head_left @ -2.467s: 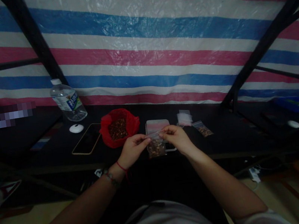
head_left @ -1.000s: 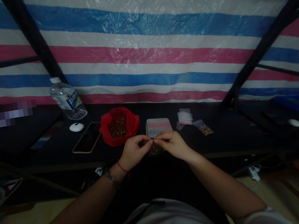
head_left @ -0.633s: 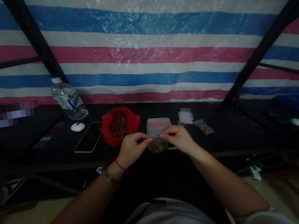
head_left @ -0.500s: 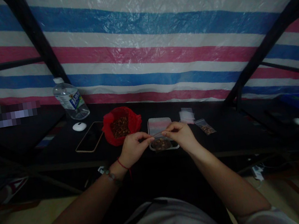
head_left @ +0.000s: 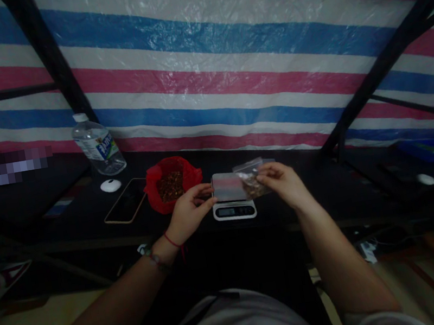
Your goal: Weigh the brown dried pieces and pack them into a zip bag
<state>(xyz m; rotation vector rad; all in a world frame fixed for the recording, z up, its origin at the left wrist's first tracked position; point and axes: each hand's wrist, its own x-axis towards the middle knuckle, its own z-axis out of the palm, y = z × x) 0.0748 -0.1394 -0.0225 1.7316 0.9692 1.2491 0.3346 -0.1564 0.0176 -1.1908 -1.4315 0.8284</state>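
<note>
A small clear zip bag (head_left: pixel 250 182) with brown dried bits in it is pinched in my right hand (head_left: pixel 284 182), over the right side of a small digital scale (head_left: pixel 235 210). The scale has a flat silvery plate and a front display. My left hand (head_left: pixel 192 210) is at the scale's left edge, its thumb and fingers apart and holding nothing. Whether its fingertips touch the scale I cannot tell. Just left of that hand stands an open red plastic bag (head_left: pixel 155 194) filled with similar brown bits. The held bag and my right hand hide the table behind them.
A phone (head_left: pixel 126 201), a white mouse (head_left: pixel 111 186) and a large clear bottle (head_left: pixel 100 148) are on the black table's left side. Dark metal bars (head_left: pixel 369 80) slant at both sides before a striped plastic sheet (head_left: pixel 202 71). A blue item (head_left: pixel 429 149) lies far right.
Both hands held the zip bag by its top above the scale. My left hand has let go and moved slightly left; my right hand has carried the bag right, uncovering the scale's display.
</note>
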